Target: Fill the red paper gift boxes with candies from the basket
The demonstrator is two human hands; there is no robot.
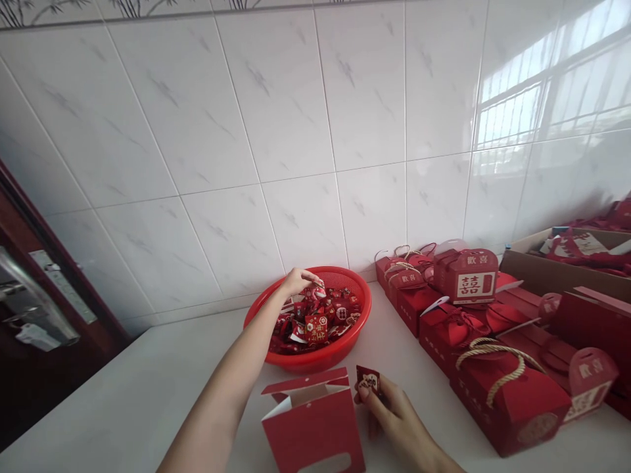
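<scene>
At the fingertips of my left hand (297,281), I am pinching down among small red wrapped sweets (315,320) piled in the red basket (355,326); whether the fingers are already closing on one piece I cannot tell. Right hand (394,414): fingers are pressing a small red packet (367,379) between thumb and forefinger, holding it upright just beside the open red gift box (315,427).

Item, packet: I am judging it light, thin and a little slick in its wrapper, best taken by its flat faces near one edge.
Item, open gift box: thin card, flaps standing up, likely to crease or tip if squeezed; I am reckoning the side walls the safest hold.
Item, finished boxes (507,401): red, with rope handles, crowding the right of the white table (123,394).
Item, cardboard carton (532,269): sitting behind them at far right, holding more red goods.
Item, tiled wall (296,131) backing everything.
</scene>
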